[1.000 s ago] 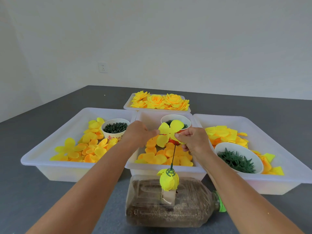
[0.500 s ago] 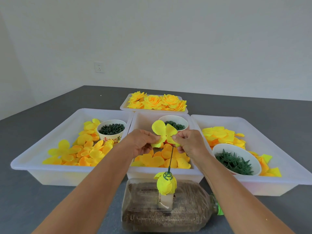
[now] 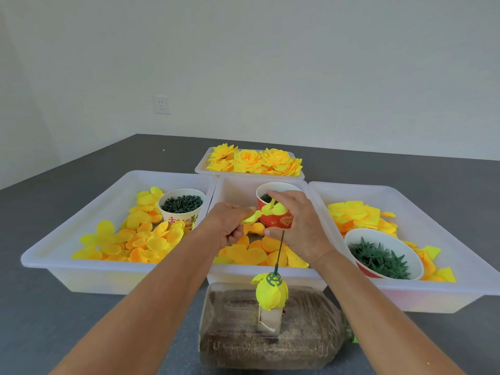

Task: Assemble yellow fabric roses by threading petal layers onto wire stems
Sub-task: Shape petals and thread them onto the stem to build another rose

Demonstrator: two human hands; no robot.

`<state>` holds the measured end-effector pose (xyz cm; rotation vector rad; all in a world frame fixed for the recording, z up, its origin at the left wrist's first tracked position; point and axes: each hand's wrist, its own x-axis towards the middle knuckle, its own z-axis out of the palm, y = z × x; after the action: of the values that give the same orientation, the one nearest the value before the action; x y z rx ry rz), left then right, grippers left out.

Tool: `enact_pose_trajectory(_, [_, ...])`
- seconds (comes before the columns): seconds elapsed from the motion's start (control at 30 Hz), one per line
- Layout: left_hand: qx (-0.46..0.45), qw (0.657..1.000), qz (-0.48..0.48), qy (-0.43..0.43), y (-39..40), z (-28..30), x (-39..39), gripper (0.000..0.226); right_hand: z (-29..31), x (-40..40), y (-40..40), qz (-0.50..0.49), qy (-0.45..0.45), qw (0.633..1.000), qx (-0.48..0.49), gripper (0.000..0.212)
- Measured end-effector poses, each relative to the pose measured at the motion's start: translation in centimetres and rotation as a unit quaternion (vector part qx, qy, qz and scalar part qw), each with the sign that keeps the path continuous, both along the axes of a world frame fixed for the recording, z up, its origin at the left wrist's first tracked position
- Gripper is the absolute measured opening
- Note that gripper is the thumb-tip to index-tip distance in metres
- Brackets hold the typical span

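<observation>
A yellow rosebud (image 3: 271, 293) stands upside down in a paper holder on a sand-filled bottle (image 3: 270, 331). Its thin wire stem (image 3: 279, 251) points up from a green calyx. Over the stem's tip both hands hold one yellow petal layer (image 3: 266, 211). My left hand (image 3: 230, 226) pinches its left edge. My right hand (image 3: 295, 226) grips the right side, thumb beside the wire. The layer is partly hidden by my fingers.
Three white trays sit side by side: the left tray (image 3: 81, 212) with petals and a cup of green parts (image 3: 181, 205), the middle tray (image 3: 235, 185) with petals and a red cup (image 3: 276, 223), the right tray (image 3: 433, 239) with petals and a bowl of green calyxes (image 3: 381, 257). Finished roses (image 3: 254, 162) fill a far tray.
Both hands have lowered the petal layer and pressed it flatter over the wire tip; the petals, spread open earlier, are now bunched between my fingers.
</observation>
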<state>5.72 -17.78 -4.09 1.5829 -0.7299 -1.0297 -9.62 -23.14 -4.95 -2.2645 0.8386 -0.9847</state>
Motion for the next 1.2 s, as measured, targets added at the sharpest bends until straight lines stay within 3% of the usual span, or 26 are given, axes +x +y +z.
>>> enact_pose_trajectory(0.07, [0.001, 1.0, -0.011, -0.001, 0.1, 0.0, 0.0, 0.026, 0.0, 0.1, 0.3, 0.006, 0.008, 0.999, -0.036, 0.065])
enact_pose_trajectory(0.17, [-0.005, 0.999, -0.047, 0.024, 0.4, 0.1, -0.1, 0.029, 0.0, 0.3, 0.3, 0.022, 0.016, 0.998, -0.055, 0.031])
enact_pose_trajectory(0.27, [-0.05, 0.995, -0.06, 0.055, 0.6, 0.3, -0.3, 0.036, -0.1, 0.2, 0.0, 0.022, -0.053, 0.998, 0.04, 0.012])
enact_pose_trajectory(0.43, [-0.16, 0.987, -0.021, -0.017, 0.7, 0.6, -0.5, 0.032, 0.5, -0.4, -0.3, -0.003, -0.202, 0.95, 0.238, 0.019])
enact_pose_trajectory(0.53, [-0.169, 0.983, -0.073, -0.017, 1.1, 0.6, -0.8, 0.017, 0.9, -0.5, 0.0, 0.005, -0.221, 0.932, 0.287, 0.018])
enact_pose_trajectory(0.7, [-0.187, 0.977, -0.103, 0.026, 1.8, 1.3, -1.1, 0.018, 1.7, -1.2, 0.4, 0.057, -0.226, 0.896, 0.377, 0.025])
enact_pose_trajectory(0.97, [-0.21, 0.97, -0.112, 0.051, 3.0, 3.4, -1.1, 0.013, 4.2, -1.7, 1.7, 0.108, -0.262, 0.849, 0.445, 0.039])
enact_pose_trajectory(1.13, [-0.198, 0.971, -0.115, 0.062, 3.7, 5.3, -1.5, 0.032, 6.1, -1.9, 2.4, 0.101, -0.269, 0.838, 0.465, 0.029])
enact_pose_trajectory(1.2, [-0.181, 0.974, -0.12, 0.062, 4.1, 6.0, -1.7, 0.033, 6.9, -2.0, 2.9, 0.105, -0.268, 0.833, 0.472, 0.038])
